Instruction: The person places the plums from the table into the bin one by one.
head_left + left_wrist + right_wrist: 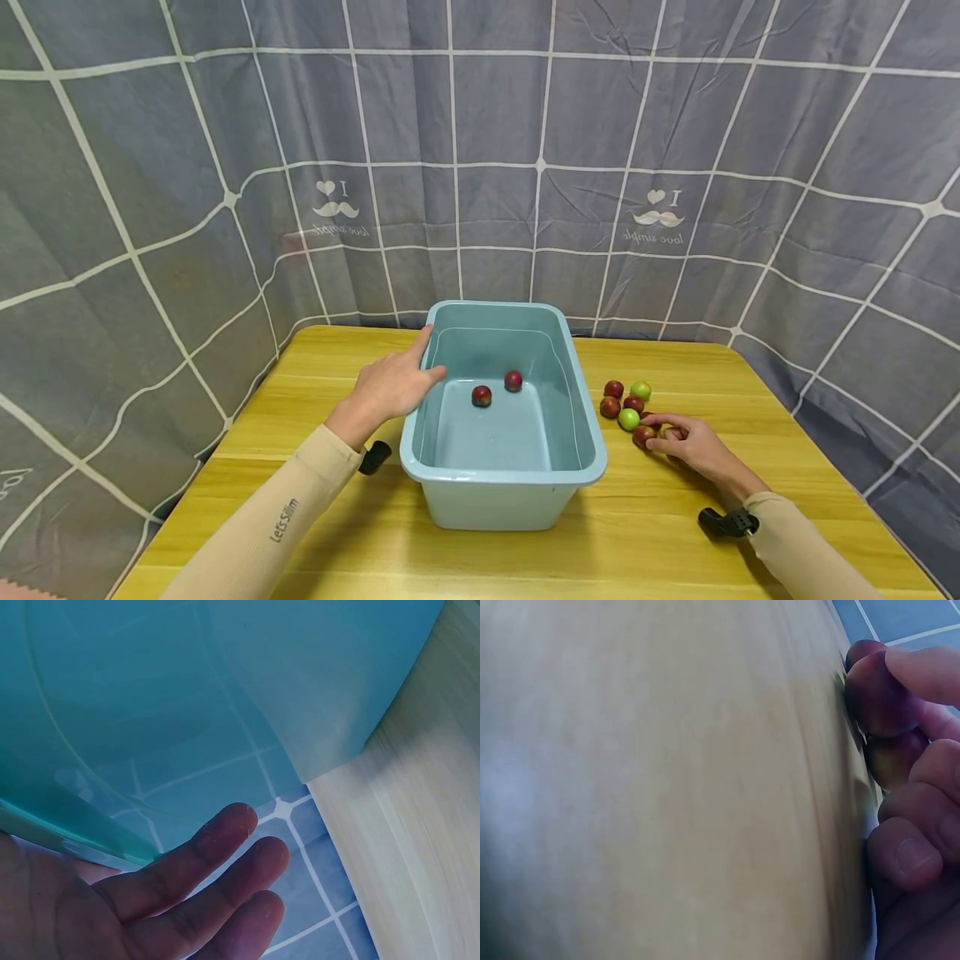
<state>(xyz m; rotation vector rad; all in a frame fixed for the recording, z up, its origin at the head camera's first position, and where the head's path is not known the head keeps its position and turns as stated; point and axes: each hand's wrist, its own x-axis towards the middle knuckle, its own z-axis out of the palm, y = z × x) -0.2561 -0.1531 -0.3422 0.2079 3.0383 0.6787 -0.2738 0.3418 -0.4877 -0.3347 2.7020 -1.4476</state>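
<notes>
A light blue plastic basin (501, 477) stands on the table with two small red fruits inside, one nearer (482, 396) and one farther back (513, 381). My left hand (392, 385) rests on its left rim, the thumb reaching over the inside edge. In the left wrist view, fingers (259, 859) extend loosely below the rim, outside the basin. To the basin's right, my right hand (692, 446) pinches a small red fruit (643, 436) between thumb and forefinger, at the near end of a cluster. The other fingers (906, 855) are curled in.
Several more red fruits (611, 407) and two green ones, one nearer (628, 419) and one at the back (641, 391), lie close together on the wooden table (337, 533). A grey checked curtain (495, 208) hangs behind and at both sides. Each wrist wears a black camera.
</notes>
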